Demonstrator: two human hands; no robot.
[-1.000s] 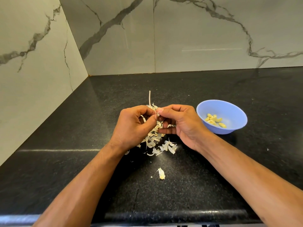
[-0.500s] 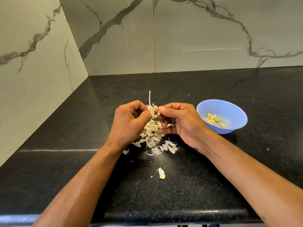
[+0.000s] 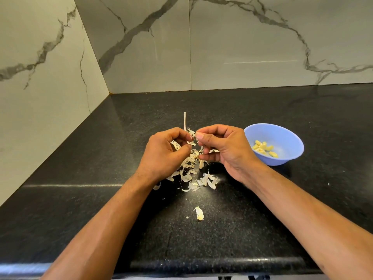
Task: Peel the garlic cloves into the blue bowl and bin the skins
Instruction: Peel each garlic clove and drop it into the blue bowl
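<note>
no readable text, labels, brands, numbers, signs anywhere

i see a pale blue bowl (image 3: 290, 138) standing upright on the right, rim up, with a small cluster of peeled garlic cloves (image 3: 264, 148), yellowish and smooth, lying in its bottom. left of the bowl, mid-scene, a loose heap of garlic skins (image 3: 191, 170) spreads out: thin, papery, off-white flakes, curled and overlapping. a thin pale garlic stem (image 3: 184, 121) sticks up at the heap's far edge. nearer to me, apart from the heap, one lone skin scrap (image 3: 199, 213) lies flat, with a tiny crumb just left of it.
</note>
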